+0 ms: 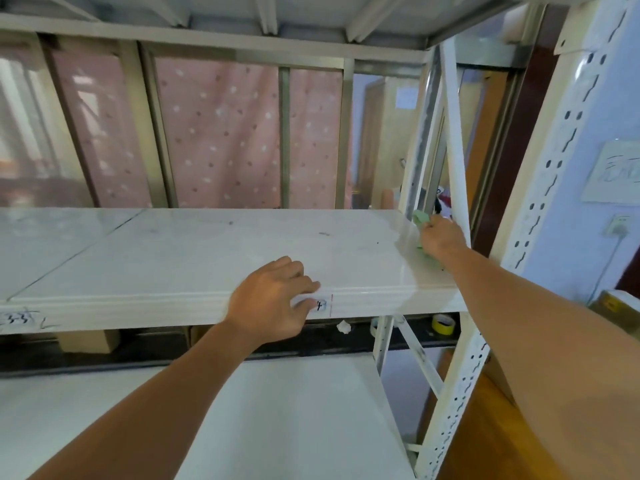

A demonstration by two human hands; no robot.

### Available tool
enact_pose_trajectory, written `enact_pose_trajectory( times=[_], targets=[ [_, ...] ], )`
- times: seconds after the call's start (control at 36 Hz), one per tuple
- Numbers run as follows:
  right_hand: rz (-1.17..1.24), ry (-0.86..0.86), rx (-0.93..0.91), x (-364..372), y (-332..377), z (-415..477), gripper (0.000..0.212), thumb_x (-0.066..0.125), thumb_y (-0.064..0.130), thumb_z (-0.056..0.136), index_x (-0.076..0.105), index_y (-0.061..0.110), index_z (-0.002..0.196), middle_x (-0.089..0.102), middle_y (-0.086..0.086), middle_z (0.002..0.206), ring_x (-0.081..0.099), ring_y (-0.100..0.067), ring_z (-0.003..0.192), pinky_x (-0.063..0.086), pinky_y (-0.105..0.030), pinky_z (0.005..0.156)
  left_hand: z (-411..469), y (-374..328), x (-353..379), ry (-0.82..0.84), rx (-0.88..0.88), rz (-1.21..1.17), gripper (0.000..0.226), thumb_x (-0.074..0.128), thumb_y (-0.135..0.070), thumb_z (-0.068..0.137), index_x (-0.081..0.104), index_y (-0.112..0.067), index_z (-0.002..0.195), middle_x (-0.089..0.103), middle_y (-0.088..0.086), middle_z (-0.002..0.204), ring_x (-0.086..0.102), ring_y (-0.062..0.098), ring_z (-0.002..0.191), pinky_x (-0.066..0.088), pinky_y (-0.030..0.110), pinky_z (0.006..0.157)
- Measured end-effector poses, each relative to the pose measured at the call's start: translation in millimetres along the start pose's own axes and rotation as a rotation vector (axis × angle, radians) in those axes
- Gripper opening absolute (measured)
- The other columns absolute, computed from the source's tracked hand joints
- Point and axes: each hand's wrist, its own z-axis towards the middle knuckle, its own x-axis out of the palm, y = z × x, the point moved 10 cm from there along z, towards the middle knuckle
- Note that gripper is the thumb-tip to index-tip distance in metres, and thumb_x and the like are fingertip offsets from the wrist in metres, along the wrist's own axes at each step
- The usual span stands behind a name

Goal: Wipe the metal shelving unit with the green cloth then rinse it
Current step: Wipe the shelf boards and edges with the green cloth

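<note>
A person's right hand (441,237) bunches the soft, limp green cloth (420,218) against the far right corner of the metal shelving unit's (173,251) middle shelf, while the open left hand (273,299) braces on the shelf's front edge.

shelf: white metal shelving unit (180,258) | on it: green cloth (420,219) at far right corner | marks: dark scuffs

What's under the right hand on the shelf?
The green cloth, bunched at the shelf's back right corner; bits show above and below the right hand. The rest, and the shelf beneath it, is covered.
</note>
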Motion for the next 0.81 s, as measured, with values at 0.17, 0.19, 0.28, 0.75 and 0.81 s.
enact_pose_trajectory(
  times=[0.17, 0.19, 0.28, 0.75, 0.81],
  targets=[
    [0.053, -0.023, 0.028, 6, 1, 18, 0.036, 0.044, 0.014, 0.101, 0.049, 0.003, 0.135, 0.058, -0.019, 0.126, 0.054, -0.038, 0.118, 0.043, -0.042, 0.098, 7, 3, 0, 0.017, 0.009, -0.010, 0.023, 0.077, -0.029, 0.076, 0.078, -0.016, 0.094, 0.062, -0.006, 0.078, 0.056, 0.014, 0.074, 0.049, 0.028, 0.058],
    [0.061, -0.012, 0.038, 9, 3, 20, 0.038, 0.043, 0.013, 0.100, 0.047, 0.002, 0.136, 0.057, -0.019, 0.128, 0.053, -0.038, 0.119, 0.042, -0.042, 0.100, 8, 3, 0, 0.021, 0.014, -0.013, 0.022, 0.077, -0.029, 0.075, 0.078, -0.016, 0.093, 0.062, -0.006, 0.077, 0.055, 0.014, 0.073, 0.048, 0.027, 0.058],
    [0.044, 0.075, 0.082, 23, 7, 22, 0.041, 0.040, 0.015, 0.103, 0.042, 0.000, 0.141, 0.055, -0.021, 0.133, 0.054, -0.036, 0.121, 0.042, -0.040, 0.102, 9, 5, 1, 0.031, 0.020, -0.031, 0.021, 0.078, -0.027, 0.074, 0.078, -0.015, 0.092, 0.061, -0.006, 0.075, 0.055, 0.014, 0.072, 0.047, 0.027, 0.057],
    [-0.079, 0.236, 0.053, 86, 62, 20, 0.057, 0.036, 0.055, 0.098, 0.062, 0.004, 0.102, 0.064, -0.017, 0.104, 0.057, -0.035, 0.103, 0.035, -0.051, 0.107, 4, 5, -4, 0.032, 0.034, -0.088, 0.022, 0.076, -0.025, 0.077, 0.078, -0.016, 0.097, 0.062, -0.004, 0.079, 0.054, 0.014, 0.077, 0.050, 0.028, 0.061],
    [-0.065, 0.255, 0.030, 93, 81, 7, 0.057, 0.036, 0.054, 0.100, 0.060, 0.003, 0.107, 0.064, -0.019, 0.110, 0.057, -0.034, 0.106, 0.034, -0.050, 0.108, 3, 8, -5, 0.034, 0.039, -0.102, 0.023, 0.075, -0.024, 0.079, 0.078, -0.016, 0.101, 0.061, -0.003, 0.081, 0.054, 0.015, 0.078, 0.049, 0.029, 0.061]
  ],
)
